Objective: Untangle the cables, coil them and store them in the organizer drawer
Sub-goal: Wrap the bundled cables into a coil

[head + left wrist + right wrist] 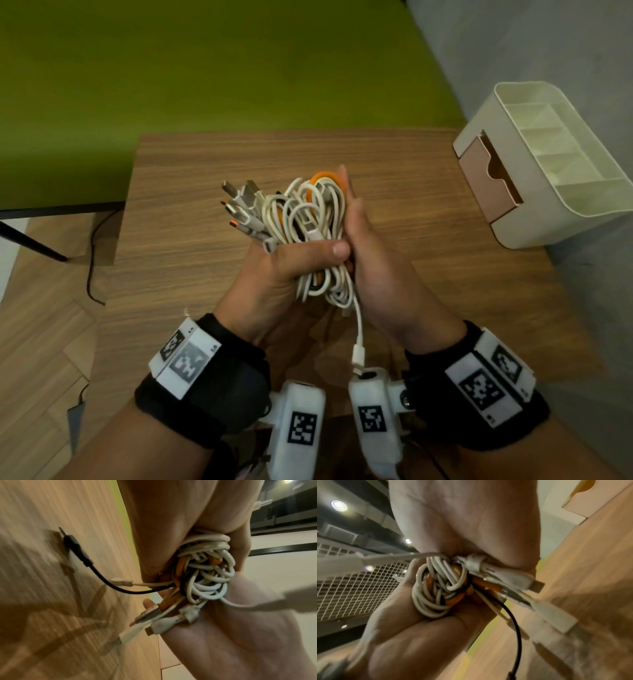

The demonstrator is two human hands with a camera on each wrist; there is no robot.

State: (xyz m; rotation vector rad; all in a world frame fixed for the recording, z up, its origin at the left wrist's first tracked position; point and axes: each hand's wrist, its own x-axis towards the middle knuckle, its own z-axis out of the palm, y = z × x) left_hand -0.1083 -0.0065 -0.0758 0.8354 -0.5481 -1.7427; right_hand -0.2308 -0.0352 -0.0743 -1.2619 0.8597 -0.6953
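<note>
A tangled cable bundle point(308, 219) of white, orange and black leads is held up above the wooden table point(178, 267). My left hand point(291, 263) grips its lower half, thumb laid across the front. My right hand point(359, 236) lies flat against the bundle's right side with its fingers straight up. Several USB plugs point(239, 205) fan out to the left. One white lead point(358, 329) dangles toward my right wrist. In the left wrist view a black lead point(82, 555) hangs from the bundle point(205, 574) down to the tabletop. The right wrist view shows the same knot point(440, 588) pressed between both palms.
The cream organizer point(561, 205) stands at the table's right edge by the grey wall, with its pink drawer point(479, 181) pulled partly out. A green surface point(205, 68) lies beyond the table. A black cord point(90, 260) trails on the floor at the left.
</note>
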